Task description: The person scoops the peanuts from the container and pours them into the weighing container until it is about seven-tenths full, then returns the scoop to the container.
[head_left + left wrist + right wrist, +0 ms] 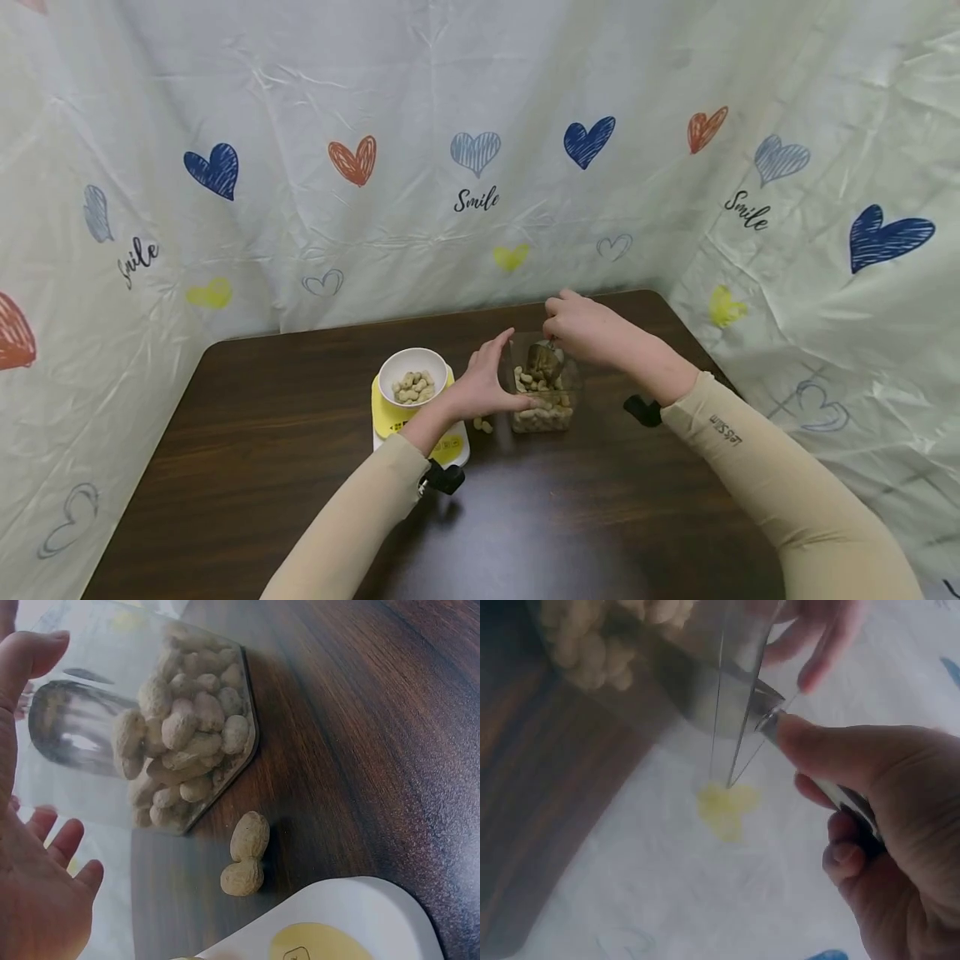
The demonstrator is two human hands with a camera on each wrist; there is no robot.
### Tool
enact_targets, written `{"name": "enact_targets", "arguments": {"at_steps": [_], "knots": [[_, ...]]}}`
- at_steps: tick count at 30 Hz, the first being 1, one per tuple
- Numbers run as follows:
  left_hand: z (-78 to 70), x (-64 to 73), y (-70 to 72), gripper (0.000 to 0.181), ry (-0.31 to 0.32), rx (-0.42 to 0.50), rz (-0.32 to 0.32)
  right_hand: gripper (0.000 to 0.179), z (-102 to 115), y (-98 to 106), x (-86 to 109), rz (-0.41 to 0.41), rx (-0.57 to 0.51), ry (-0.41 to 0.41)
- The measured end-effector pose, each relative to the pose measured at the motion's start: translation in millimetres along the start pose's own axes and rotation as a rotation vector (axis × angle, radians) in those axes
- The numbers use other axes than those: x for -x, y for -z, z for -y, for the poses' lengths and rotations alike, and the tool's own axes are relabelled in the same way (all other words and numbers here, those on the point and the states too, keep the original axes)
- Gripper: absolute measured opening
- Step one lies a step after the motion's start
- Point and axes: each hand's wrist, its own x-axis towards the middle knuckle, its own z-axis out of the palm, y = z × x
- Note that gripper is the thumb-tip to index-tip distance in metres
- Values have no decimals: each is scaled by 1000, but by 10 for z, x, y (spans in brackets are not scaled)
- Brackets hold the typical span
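Note:
My right hand (588,327) grips the handle of a metal scoop (705,701), thumb along the top and fingers curled beneath. The scoop's bowl lies inside a clear box (542,423) among peanuts (184,727). My left hand (483,385) spans the box's near left side, thumb at the front and fingers toward the back corner, holding it. In the left wrist view the box is tilted. Left of it stands a white bowl (392,368) with some peanuts in it, on a yellow and white kitchen scale (386,417).
Loose peanuts (246,851) lie on the dark wooden table (247,467) between scale and box. A white curtain (405,75) printed with hearts hangs behind the table and at both sides. My left forearm crosses in front of the scale.

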Motion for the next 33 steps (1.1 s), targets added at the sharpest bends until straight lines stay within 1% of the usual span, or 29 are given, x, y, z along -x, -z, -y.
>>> {"name": "enact_targets", "arguments": {"at_steps": [2,4,8,11,14,16,19,24,26,29,33], "knots": [[-4,1,-6,118,6,1,-6,5,-27,2,4,9,-49,-10],[-3,1,-13,117,14,2,-9,7,-67,4,17,24,-120,-25],[0,6,-28,118,19,-2,-13,6,-111,-51,50,66,-231,-24],[-9,6,-37,119,9,-12,-10,7,-103,-129,74,74,-238,-18],[-27,2,-25,120,3,-16,-16,7,-103,-172,93,63,-224,-36],[-33,-7,-15,119,1,-12,-21,7,-124,-180,106,70,-236,-49],[-27,-23,-14,119,3,-5,-16,7,-191,-174,118,108,-310,-67],[-10,-47,-36,117,-18,21,-10,7,-293,-147,97,174,-454,-112],[-11,-47,-39,116,-20,26,-10,7,-284,-146,67,199,-466,-131],[-7,-38,-33,117,-10,32,-7,7,-242,-159,10,223,-450,-149],[0,-28,-17,118,-11,41,-8,8,-237,-176,-38,229,-427,-148]]}}
